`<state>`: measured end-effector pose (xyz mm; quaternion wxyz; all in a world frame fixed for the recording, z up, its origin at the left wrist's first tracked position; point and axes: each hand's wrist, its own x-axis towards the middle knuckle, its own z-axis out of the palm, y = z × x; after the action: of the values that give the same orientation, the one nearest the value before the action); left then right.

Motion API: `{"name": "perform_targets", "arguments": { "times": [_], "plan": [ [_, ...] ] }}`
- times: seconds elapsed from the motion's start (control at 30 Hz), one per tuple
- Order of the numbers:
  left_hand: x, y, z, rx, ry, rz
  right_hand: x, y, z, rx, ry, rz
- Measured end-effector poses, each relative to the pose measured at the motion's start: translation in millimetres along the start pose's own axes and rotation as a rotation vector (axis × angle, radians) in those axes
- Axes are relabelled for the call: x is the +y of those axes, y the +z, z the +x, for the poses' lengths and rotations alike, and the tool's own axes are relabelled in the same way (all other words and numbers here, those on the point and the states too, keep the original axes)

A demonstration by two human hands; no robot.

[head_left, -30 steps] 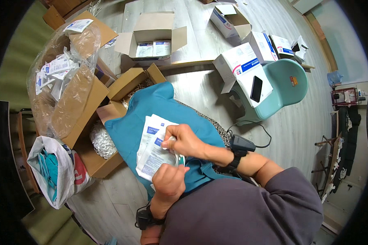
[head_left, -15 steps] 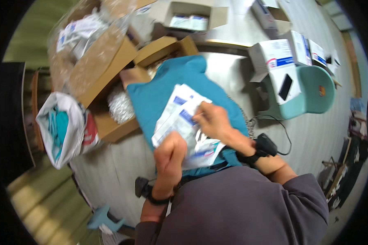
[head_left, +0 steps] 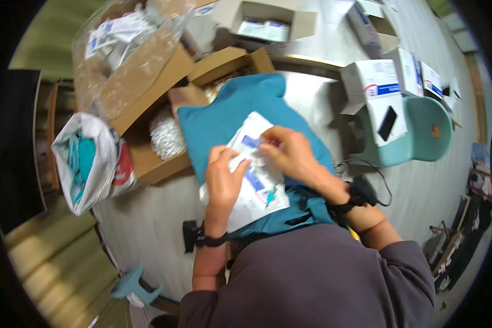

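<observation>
White flat packets (head_left: 250, 210) with blue labels lie overlapping on a teal cloth (head_left: 229, 98) spread in front of me. My left hand (head_left: 223, 177) is at their left edge, thumb and bent fingers closed on a packet. From the right, my right hand (head_left: 292, 156) pinches the upper part of the packets, its fingertips near a blue label. A small teal mark shows on the lower packet. My fingers hide part of the packets' middle.
Left of the cloth stand an open cardboard box (head_left: 175, 167) holding a crumpled clear-wrapped bundle (head_left: 167, 135) and a white bag (head_left: 68, 186) with teal cloth inside. At right, a phone (head_left: 387, 123) lies on a white box beside a light green chair (head_left: 429, 131). Another open box (head_left: 303, 26) stands at the back.
The packets have shifted and lie flatter, with more of the lower one showing. My left hand has moved up from a fist to bent fingers; my right hand stays near the upper packets.
</observation>
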<state>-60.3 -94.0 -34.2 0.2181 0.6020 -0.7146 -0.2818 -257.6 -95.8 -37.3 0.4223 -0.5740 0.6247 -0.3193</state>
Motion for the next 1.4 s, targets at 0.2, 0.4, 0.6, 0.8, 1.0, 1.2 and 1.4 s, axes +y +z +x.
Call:
{"name": "perform_targets", "arguments": {
  "times": [0.2, 0.4, 0.6, 0.8, 1.0, 1.2, 1.4],
  "plan": [
    [32, -19, -15, 0.087, 0.009, -0.18, -24, 4, 0, -0.252, -0.106, 0.073],
    [35, -37, -8, -0.114, -0.191, -0.391, -28, -7, -2, -0.033, -0.389, 0.248],
    [39, -35, -2, -0.177, 0.011, -0.366, -35, -19, -4, -0.126, -0.222, 0.276],
    [56, -16, -5, 0.033, 0.242, -0.116, -24, -15, -2, -0.126, 0.011, 0.378],
    [107, -20, -33, -0.008, 0.844, -0.009, 7, 9, 26, 0.119, 0.17, 0.249],
    [89, -57, -4, 0.199, 0.386, -0.152, 32, -13, 32, 0.138, 0.016, 0.147],
    [-18, -5, 42, 0.128, -0.14, -0.202, 20, -20, 30, 0.038, -0.021, 0.183]
  ]
}}
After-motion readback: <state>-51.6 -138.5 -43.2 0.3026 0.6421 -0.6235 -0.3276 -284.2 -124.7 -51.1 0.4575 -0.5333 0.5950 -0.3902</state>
